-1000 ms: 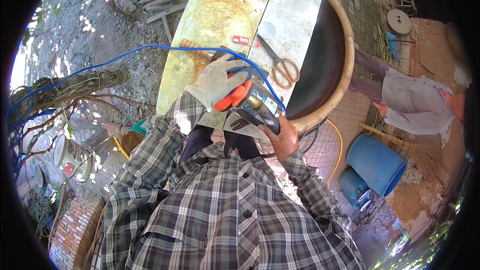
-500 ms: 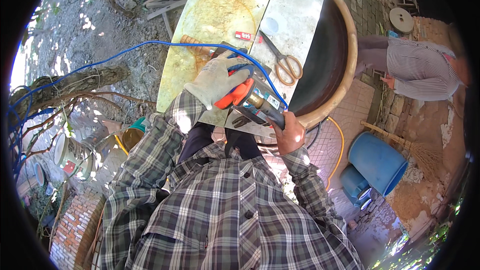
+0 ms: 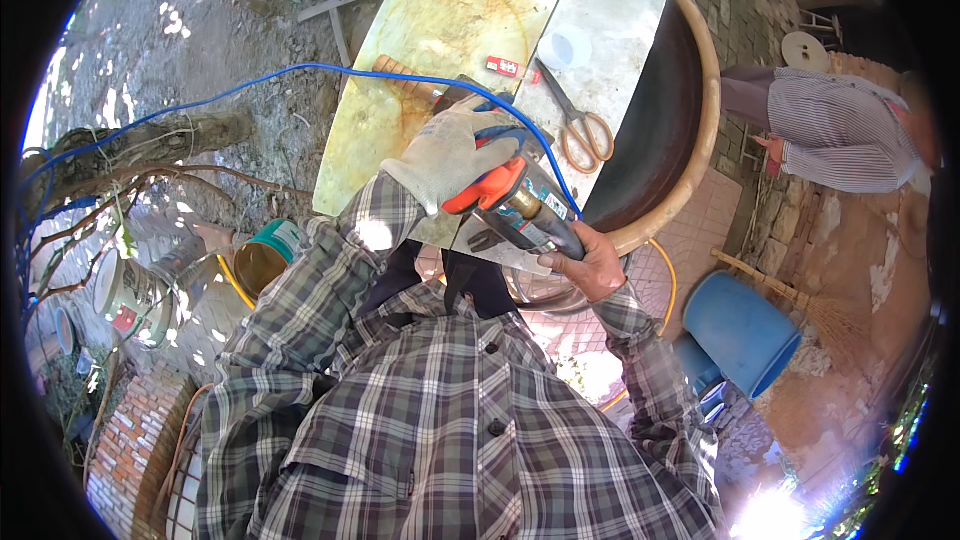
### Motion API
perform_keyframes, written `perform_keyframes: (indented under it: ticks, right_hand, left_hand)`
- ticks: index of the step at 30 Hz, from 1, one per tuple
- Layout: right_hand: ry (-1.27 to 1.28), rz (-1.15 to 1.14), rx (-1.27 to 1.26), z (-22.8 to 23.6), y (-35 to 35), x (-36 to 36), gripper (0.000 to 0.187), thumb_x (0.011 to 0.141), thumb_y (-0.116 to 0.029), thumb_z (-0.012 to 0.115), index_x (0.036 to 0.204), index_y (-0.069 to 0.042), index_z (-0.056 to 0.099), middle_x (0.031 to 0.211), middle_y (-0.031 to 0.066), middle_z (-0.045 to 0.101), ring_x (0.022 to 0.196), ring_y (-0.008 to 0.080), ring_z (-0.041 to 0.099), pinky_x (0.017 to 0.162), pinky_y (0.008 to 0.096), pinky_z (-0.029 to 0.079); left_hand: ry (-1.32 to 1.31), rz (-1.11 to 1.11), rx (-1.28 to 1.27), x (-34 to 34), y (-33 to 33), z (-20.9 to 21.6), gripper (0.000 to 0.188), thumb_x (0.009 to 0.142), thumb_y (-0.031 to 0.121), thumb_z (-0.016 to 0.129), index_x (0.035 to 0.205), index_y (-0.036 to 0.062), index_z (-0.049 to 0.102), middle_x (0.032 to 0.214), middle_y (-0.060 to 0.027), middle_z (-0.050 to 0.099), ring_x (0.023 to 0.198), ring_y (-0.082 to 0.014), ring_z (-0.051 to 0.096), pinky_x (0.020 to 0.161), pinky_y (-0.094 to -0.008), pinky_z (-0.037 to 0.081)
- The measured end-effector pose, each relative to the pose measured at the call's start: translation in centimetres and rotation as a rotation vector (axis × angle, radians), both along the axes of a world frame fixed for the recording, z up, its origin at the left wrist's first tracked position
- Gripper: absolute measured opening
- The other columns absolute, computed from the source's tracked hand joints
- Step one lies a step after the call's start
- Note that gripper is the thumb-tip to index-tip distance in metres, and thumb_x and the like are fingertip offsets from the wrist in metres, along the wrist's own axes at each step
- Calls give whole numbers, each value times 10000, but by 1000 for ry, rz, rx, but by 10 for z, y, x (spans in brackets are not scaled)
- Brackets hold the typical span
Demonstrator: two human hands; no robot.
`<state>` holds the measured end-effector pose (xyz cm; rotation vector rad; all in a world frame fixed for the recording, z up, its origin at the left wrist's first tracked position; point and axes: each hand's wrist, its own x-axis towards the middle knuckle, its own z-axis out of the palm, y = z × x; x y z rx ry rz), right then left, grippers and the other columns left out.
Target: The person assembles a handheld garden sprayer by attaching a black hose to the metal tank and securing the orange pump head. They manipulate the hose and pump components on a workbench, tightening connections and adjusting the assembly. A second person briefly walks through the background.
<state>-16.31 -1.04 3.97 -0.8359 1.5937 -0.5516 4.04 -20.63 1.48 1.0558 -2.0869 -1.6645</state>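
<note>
Low over the table's near end I hold an orange and dark power tool [image 3: 520, 205] with a brass-coloured cylinder on its side. My left hand [image 3: 447, 152], in a grey-white work glove, is wrapped over its orange part; the tool's far end is partly hidden beneath it. My bare right hand [image 3: 592, 262] grips the dark near end. A blue hose or cord [image 3: 330, 68] arches in from the left, across the tool, down towards my right hand. Right of the tool lie scissors [image 3: 578, 130] with tan handles. Dark plier-like jaws [image 3: 485, 238] show below the tool.
The pale stained table [image 3: 440, 10] carries a small red pack [image 3: 505, 67], a whitish round dish [image 3: 566, 47] and a ribbed brown piece [image 3: 398, 68]. Beside it stands a large tan-rimmed vat [image 3: 708, 110]. A person in stripes [image 3: 840, 130] and a blue barrel [image 3: 740, 325] are at right.
The whole view has shifted slightly, moving the table a little rightward. My right hand has turned somewhat, its thumb now lying along the tool's end; both hands keep their hold.
</note>
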Motion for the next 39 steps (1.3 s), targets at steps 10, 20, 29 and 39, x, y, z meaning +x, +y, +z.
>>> perform_keyframes:
  ticks: [10, 20, 29, 39]
  right_hand:
    - [-9, 119, -34, -3, -5, -10, 317, 791, -177, 823, 971, -6, 627, 742, 19, 573, 714, 104, 512, 644, 309, 442]
    - [595, 270, -246, 6, -3, 6, 337, 808, -270, 795, 909, -24, 588, 775, 192, 636, 694, 381, 616, 608, 423, 474]
    - [285, 155, -109, 4, -3, 3, 332, 806, -232, 810, 932, -3, 605, 693, 94, 580, 629, 164, 519, 604, 338, 444]
    - [-372, -39, 342, 20, -21, -8, 344, 796, -67, 796, 1092, -48, 621, 708, -46, 525, 519, 46, 428, 438, 221, 313]
  left_hand:
    - [-25, -43, -24, 0, -2, 5, 424, 862, 317, 632, 1154, 13, 673, 1238, -179, 570, 1113, -329, 591, 967, -389, 464]
    - [-45, -41, -35, 0, -1, 7, 419, 868, 319, 626, 1157, 18, 670, 1232, -187, 565, 1120, -334, 583, 988, -386, 446]
    - [-4, -71, -74, -2, -1, 10, 375, 871, 292, 629, 1124, 21, 683, 1267, -194, 561, 1134, -341, 573, 996, -382, 445]
    - [-11, -42, -146, 0, 2, 3, 299, 876, 277, 569, 1066, 101, 718, 1133, -111, 648, 1151, -294, 534, 975, -392, 447]
